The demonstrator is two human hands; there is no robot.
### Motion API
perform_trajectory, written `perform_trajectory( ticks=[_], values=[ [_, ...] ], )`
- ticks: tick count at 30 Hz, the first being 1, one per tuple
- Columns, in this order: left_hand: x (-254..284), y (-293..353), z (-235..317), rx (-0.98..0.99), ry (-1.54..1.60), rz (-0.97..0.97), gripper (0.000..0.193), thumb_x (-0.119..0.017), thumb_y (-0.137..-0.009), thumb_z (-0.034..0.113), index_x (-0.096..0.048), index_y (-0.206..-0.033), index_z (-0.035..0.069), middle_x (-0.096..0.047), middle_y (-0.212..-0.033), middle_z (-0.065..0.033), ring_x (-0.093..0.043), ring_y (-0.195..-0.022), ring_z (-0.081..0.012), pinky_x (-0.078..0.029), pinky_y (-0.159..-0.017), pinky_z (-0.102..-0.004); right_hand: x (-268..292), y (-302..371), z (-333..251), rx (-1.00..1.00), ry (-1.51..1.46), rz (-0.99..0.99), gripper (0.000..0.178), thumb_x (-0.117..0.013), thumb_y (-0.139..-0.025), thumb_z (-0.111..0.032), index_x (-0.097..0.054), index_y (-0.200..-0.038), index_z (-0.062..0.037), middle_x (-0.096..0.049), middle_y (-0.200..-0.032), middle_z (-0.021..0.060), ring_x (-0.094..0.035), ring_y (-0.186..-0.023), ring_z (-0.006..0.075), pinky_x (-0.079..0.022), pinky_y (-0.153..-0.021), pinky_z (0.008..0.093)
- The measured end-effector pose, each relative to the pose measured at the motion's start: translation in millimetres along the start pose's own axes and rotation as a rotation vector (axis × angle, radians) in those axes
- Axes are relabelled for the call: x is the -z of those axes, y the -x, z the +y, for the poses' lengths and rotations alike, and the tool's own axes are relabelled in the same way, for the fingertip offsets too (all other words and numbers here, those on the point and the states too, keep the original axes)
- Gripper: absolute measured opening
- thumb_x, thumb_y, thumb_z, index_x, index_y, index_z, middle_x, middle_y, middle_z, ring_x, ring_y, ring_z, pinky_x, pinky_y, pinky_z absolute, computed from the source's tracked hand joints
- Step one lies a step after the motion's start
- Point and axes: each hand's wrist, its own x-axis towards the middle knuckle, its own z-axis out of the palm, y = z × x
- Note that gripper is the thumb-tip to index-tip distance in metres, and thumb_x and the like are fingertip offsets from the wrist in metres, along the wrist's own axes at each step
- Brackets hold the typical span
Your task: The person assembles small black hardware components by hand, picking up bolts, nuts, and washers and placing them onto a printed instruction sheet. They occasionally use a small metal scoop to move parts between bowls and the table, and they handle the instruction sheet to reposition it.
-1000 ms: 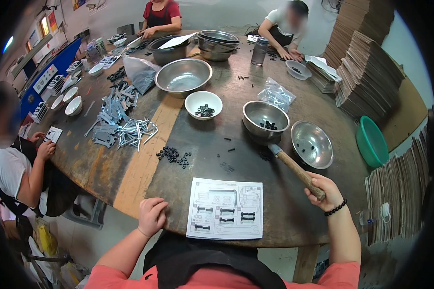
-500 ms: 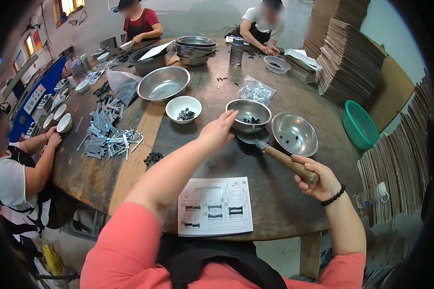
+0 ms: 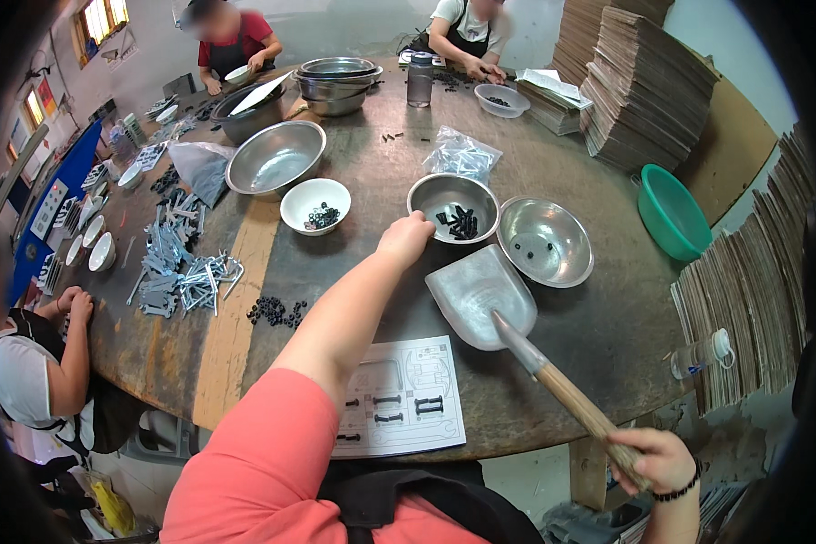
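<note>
My right hand (image 3: 655, 461) is wrapped round the wooden handle of a small metal shovel (image 3: 482, 292) at the lower right. Its flat blade lies bare, just in front of two metal bowls. At the left rim of the nearer-left metal bowl (image 3: 453, 195), which holds a heap of black screws (image 3: 461, 223), my left hand (image 3: 408, 238) is closed on the edge. Just right of it stands another metal bowl (image 3: 546, 243) with a few small black pieces inside. A white bowl (image 3: 315, 207) with small dark nuts sits to the left of my left hand.
A printed sheet (image 3: 412, 399) with black bolts on it lies before me. Left are loose black nuts (image 3: 276, 312) and a pile of grey metal parts (image 3: 177, 254). A clear bag (image 3: 462, 156) lies behind the bowls; a green basin (image 3: 673, 213) stands right. Co-workers sit around the table.
My right hand has drawn the shovel back toward the lower right, away from the bowls. My left hand, open over the bowl before, now grips its rim. More screws show in that bowl.
</note>
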Motion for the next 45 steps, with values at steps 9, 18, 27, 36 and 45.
perform_trajectory(
  ticks=[9, 18, 27, 36, 45],
  values=[
    [50.0, 102.1, 9.6, -0.111, 0.332, 0.237, 0.042, -0.063, -0.079, 0.005, -0.053, -0.12, 0.008, -0.043, -0.135, -0.012, -0.061, -0.097, -0.0255, -0.049, -0.084, -0.0352, -14.8, -14.1, -16.1, 0.308, 0.145, 0.273, 0.061, -0.054, -0.076, 0.003, -0.038, -0.135, 0.0045, -0.06, -0.091, 0.0175, -0.058, -0.06, 0.0185, -0.049, -0.055, 0.0305],
    [60.5, 359.5, -63.0, 0.091, -0.016, 0.391, 0.03, -0.064, -0.074, 0.005, -0.062, -0.104, 0.007, -0.057, -0.113, -0.0129, -0.056, -0.101, -0.0334, -0.045, -0.084, -0.0408, -28.3, -299.8, -169.8, 0.994, 1.143, 0.548, 0.042, -0.057, -0.078, -0.011, -0.057, -0.119, -0.0011, -0.067, -0.097, 0.0173, -0.063, -0.095, 0.0291, -0.047, -0.083, 0.0358],
    [33.0, 391.8, -77.3, 0.133, -0.188, 0.622, 0.03, -0.067, -0.066, 0.007, -0.063, -0.096, 0.01, -0.056, -0.108, -0.0108, -0.056, -0.099, -0.0304, -0.044, -0.08, -0.0423, -150.4, -456.9, -209.5, 0.548, 1.645, 0.732, 0.027, -0.047, -0.088, -0.014, -0.066, -0.107, -0.0107, -0.064, -0.105, 0.0198, -0.062, -0.1, 0.0315, -0.049, -0.087, 0.0392],
    [34.7, 395.9, -77.6, 0.138, -0.154, 0.659, 0.026, -0.066, -0.065, 0.007, -0.066, -0.09, 0.011, -0.058, -0.105, -0.0098, -0.057, -0.098, -0.0292, -0.044, -0.08, -0.0413, -212.0, -482.0, -227.6, 0.438, 1.91, 0.559, 0.027, -0.051, -0.08, -0.008, -0.068, -0.102, -0.005, -0.065, -0.103, 0.0187, -0.064, -0.097, 0.031, -0.051, -0.083, 0.0382],
    [32.8, 394.5, -78.2, 0.123, -0.126, 0.72, 0.026, -0.066, -0.065, 0.006, -0.066, -0.091, 0.01, -0.058, -0.106, -0.0104, -0.057, -0.097, -0.0298, -0.043, -0.081, -0.0417, -217.9, -454.2, -234.8, 0.358, 2.19, 0.365, 0.032, -0.054, -0.075, -0.011, -0.064, -0.105, -0.0038, -0.066, -0.098, 0.0182, -0.064, -0.094, 0.0317, -0.051, -0.082, 0.0389]
  ],
)
